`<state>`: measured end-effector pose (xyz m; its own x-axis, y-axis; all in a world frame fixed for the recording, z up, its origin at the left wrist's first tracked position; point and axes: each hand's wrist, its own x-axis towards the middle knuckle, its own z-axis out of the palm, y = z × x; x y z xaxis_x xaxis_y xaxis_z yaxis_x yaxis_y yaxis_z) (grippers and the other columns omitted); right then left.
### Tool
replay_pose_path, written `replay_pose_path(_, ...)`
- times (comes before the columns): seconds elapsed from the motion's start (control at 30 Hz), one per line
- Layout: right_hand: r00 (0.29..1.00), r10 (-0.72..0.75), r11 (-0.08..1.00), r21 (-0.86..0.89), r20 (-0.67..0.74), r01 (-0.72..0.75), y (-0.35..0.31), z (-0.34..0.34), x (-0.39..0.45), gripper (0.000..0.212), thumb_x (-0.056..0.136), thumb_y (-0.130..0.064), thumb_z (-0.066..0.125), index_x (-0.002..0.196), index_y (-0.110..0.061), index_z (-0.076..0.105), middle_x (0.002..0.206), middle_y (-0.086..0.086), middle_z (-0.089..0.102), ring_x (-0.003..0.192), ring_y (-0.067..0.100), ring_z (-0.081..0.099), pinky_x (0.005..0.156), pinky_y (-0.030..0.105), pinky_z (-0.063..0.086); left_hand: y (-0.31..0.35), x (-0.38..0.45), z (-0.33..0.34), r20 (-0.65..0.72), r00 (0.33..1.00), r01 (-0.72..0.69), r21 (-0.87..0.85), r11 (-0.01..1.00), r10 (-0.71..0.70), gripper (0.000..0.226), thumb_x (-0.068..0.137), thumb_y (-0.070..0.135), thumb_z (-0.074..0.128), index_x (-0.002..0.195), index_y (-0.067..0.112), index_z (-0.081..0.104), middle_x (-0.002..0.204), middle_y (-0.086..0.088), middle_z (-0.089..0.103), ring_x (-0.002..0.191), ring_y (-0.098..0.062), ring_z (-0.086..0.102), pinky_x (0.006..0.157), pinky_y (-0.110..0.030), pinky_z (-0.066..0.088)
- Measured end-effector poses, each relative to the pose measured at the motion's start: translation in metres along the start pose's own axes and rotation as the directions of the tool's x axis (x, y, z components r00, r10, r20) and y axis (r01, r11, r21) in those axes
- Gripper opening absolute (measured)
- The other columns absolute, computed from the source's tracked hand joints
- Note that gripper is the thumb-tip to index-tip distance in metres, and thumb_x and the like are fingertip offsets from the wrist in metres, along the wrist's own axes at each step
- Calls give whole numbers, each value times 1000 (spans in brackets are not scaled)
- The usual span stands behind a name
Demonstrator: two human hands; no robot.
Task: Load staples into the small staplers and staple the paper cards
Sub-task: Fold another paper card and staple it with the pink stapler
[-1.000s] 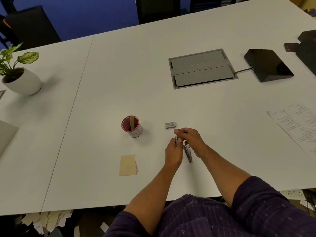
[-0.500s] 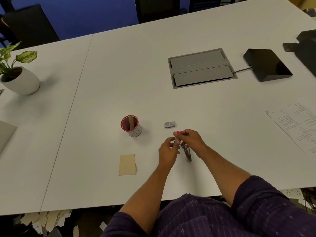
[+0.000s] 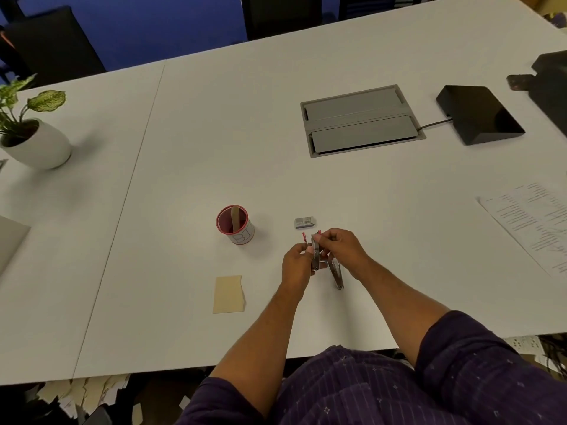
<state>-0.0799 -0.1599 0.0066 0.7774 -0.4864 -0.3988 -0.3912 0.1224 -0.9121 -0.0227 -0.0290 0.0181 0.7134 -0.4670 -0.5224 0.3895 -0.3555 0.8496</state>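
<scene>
Both hands meet over the near middle of the white table (image 3: 337, 185), the left hand (image 3: 297, 262) and right hand (image 3: 343, 250) each with a grip pinching the small opened stapler (image 3: 315, 256), whose metal arm (image 3: 337, 274) angles down to the right. The staple box (image 3: 304, 223) lies just beyond them. To the left, a tan paper card (image 3: 229, 294) lies flat, near a red-rimmed cup (image 3: 235, 225).

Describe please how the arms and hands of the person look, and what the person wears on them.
Both forearms are bare. The left hand and the right hand wear no gloves; no ring, watch or bracelet shows. The sleeves are dark purple cloth with thin pale stripes and small pale star-like marks, pushed up near the elbows.
</scene>
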Motion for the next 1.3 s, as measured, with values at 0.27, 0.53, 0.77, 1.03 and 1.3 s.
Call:
replay_pose_path(0.27,992,77,997,-9,95,-77,-9,11,1,37,87,-53,74,109,-24,72,102,-2,76,83,14,68,79,35,54,-5,0,-11,31,990,140,-215,967,-136,34,104,9,34,108,8,67,90,-13,74,70,-25,69,74,-35,52)
replay_pose_path(0.53,984,79,995,-65,157,-70,-12,34,-4,36,82,-61,75,89,-26,77,77,-14,73,70,-4,64,69,25,47,-17,-6,-29,119,979,201,-432,879,-166,30,95,3,36,98,4,66,81,-19,64,62,-26,60,65,-34,50)
replay_pose_path(0.77,983,55,997,-69,176,-43,-10,61,-5,34,84,-38,82,108,-16,74,98,4,76,89,15,73,76,31,61,-29,-8,-42,-38,989,133,-203,970,-143,35,102,12,35,105,10,69,85,-15,76,72,-32,73,73,-38,56)
replay_pose_path(1.03,973,17,945,-323,229,59,-3,102,-3,37,86,-38,80,112,-17,66,101,-2,72,93,15,68,76,22,53,-48,-17,-81,-258,957,-72,219,973,129,27,92,11,48,87,12,74,72,-4,73,69,-25,69,62,-36,59)
replay_pose_path(1.3,917,170,897,-443,361,8,5,138,1,43,100,-41,61,131,-17,45,123,7,60,109,24,61,96,38,55,-54,-23,-113,-356,876,-58,593,803,326,15,88,23,61,98,23,71,86,10,71,74,-9,65,63,-21,48)
